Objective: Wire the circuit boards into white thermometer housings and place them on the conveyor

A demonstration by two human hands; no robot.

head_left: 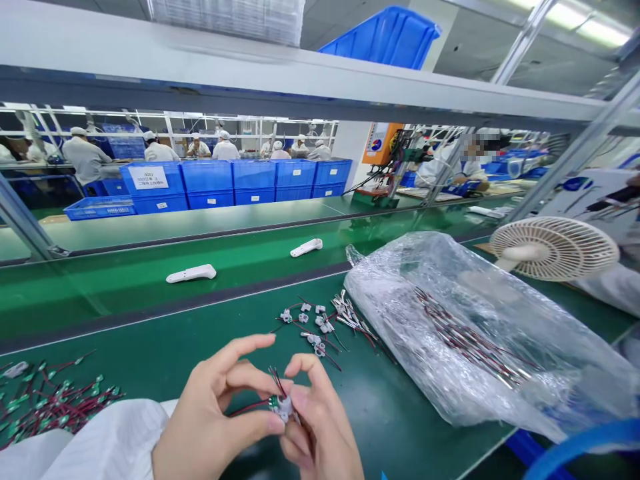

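Note:
Between my two hands, just above the green bench, is a small grey-white plastic clip (284,408) with a green circuit board and red and black wires coming off it. My left hand (220,400) pinches its left side with thumb and fingers, the wires trailing past the fingers. On its right side, my right hand (320,420) grips the clip between thumb and curled fingers. Just beyond the hands lie several grey plastic clips (320,323) with wires, beside a small pile of metal-tipped wired parts (350,313). At the left, many green-ended red wires (65,400) are heaped.
A clear plastic bag (425,333) of wired metal parts covers the right side. Beyond is a green conveyor (250,257) with two white handle-shaped housings (193,273). A fan (555,249) stands at right; a shelf (300,73) crosses overhead. Blue bins (207,180) and several co-workers are behind.

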